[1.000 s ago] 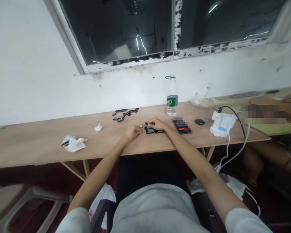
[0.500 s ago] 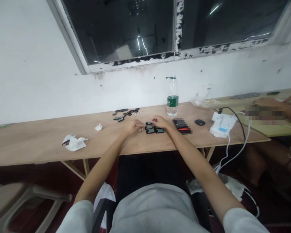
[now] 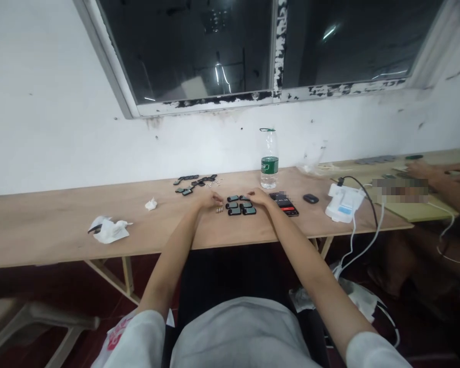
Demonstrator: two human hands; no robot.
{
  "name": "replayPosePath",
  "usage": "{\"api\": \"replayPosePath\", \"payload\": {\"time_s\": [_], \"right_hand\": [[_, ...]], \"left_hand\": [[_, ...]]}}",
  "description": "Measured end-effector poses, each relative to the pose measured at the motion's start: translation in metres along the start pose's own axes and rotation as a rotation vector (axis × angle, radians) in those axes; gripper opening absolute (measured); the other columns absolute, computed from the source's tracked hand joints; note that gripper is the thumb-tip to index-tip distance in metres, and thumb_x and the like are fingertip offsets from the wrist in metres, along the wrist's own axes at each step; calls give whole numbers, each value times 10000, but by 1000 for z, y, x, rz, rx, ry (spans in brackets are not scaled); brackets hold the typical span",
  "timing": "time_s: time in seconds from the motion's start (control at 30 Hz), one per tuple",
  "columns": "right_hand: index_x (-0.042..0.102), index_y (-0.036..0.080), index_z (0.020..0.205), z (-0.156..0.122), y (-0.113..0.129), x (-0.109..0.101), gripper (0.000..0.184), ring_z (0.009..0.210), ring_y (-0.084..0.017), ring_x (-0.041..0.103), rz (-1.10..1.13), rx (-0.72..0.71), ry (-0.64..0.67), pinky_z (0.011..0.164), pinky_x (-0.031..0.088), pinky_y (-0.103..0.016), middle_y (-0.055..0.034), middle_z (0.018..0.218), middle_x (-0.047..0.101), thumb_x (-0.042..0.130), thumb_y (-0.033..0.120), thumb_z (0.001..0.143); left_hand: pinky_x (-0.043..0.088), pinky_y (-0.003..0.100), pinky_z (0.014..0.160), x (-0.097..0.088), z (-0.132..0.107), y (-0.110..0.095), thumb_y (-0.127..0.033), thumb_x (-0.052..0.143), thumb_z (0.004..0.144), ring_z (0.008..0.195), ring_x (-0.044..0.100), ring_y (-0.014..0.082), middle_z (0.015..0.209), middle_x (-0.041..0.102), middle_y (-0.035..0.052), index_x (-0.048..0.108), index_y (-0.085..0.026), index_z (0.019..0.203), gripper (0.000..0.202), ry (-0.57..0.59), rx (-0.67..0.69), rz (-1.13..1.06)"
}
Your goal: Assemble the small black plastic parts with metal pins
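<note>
Several small black-rimmed pieces with grey-green faces [image 3: 234,211] lie in two short columns on the wooden table [image 3: 176,232]. At the back right of this group, my right hand [image 3: 258,197] has its fingertips closed on one such piece [image 3: 244,198]. My left hand [image 3: 210,199] rests just left of the group, its fingers bent together; whatever they hold is too small to make out. Several tiny pale pieces [image 3: 219,209] lie just below the left fingertips. Farther back on the left is a loose cluster of similar black pieces [image 3: 203,181], with tiny pale bits beside it.
A water bottle [image 3: 269,166] stands behind my right hand. Right of it lie a phone [image 3: 287,205], a dark oval object [image 3: 310,199] and a white power strip [image 3: 343,203] with cables. Crumpled tissues [image 3: 113,230] are on the left. Another person's hand [image 3: 425,171] works at the adjoining table.
A piece now sits at the group's back right under my right fingertips. My left hand has drawn slightly away from the tiny pale pieces, and the view has shifted slightly.
</note>
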State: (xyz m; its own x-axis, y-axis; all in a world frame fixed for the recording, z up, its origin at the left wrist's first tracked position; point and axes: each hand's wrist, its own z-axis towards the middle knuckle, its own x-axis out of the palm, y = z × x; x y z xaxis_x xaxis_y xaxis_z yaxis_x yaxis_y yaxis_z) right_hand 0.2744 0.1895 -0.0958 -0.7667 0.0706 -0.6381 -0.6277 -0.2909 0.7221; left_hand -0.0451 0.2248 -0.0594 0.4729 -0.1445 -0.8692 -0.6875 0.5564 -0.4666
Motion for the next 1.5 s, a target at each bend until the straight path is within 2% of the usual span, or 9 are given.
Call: {"api": "replayPosePath", "payload": {"time_s": [0.23,0.37,0.57,0.7,0.83,0.93,1.1,1.33,1.5], "right_hand": [[840,166,878,-6,6,-1,136,951,-272,802,15,-2,-3,887,601,-316,-101,977,863,826,301,888],[778,173,868,-5,5,1,130,920,-241,781,79,9,-113,869,601,-302,-79,954,843,863,245,802],[730,195,819,1,2,6,178,816,-231,786,253,70,-253,824,638,-332,-55,845,809,883,245,744],[762,177,880,-6,14,9,203,775,-249,798,462,106,-237,747,668,-354,-100,892,836,906,252,759],[802,173,899,-12,33,10,199,976,-297,822,522,53,-277,877,686,-395,-130,973,860,932,242,765],[812,159,916,-14,42,10,222,972,-306,825,537,52,-262,881,689,-403,-144,972,861,949,276,785],[824,152,914,-13,44,12,302,868,-287,816,596,7,-210,843,681,-397,-128,916,853,968,384,786],[831,142,877,-7,41,16,361,724,-208,733,718,34,-205,706,625,-320,-108,865,837,990,421,712],[836,153,881,-7,39,18,368,733,-205,728,748,6,-180,729,629,-332,-88,853,828,994,434,702]], "left_hand": [[572,269,847,8,1,-8,-353,760,875,922,777,234,990,865,64,877,-221,923,183,72,-33,156],[558,284,898,13,0,-19,-297,770,886,1013,768,261,1094,853,92,873,-209,952,151,22,-22,266],[560,319,907,20,-4,-25,-204,729,887,1013,762,283,1079,834,113,856,-187,959,147,11,-10,231],[575,368,985,21,-7,-25,-213,715,895,1066,753,296,1119,817,127,833,-178,990,156,-100,13,116],[571,433,1082,19,-6,-39,-229,658,959,1159,730,295,1192,790,124,807,-195,1086,199,-273,165,25],[553,463,1131,20,-1,-56,-250,649,1004,1197,713,293,1234,773,119,792,-206,1154,212,-333,285,4],[559,479,1120,25,6,-73,-223,640,1017,1184,708,301,1214,764,127,789,-174,1147,204,-360,324,16],[561,445,1109,31,3,-72,-235,677,1016,1157,707,284,1191,750,101,811,-199,1137,184,-369,303,-16],[555,436,1111,34,3,-73,-233,658,1035,1154,699,279,1187,752,105,815,-182,1159,206,-375,295,-27]]}}
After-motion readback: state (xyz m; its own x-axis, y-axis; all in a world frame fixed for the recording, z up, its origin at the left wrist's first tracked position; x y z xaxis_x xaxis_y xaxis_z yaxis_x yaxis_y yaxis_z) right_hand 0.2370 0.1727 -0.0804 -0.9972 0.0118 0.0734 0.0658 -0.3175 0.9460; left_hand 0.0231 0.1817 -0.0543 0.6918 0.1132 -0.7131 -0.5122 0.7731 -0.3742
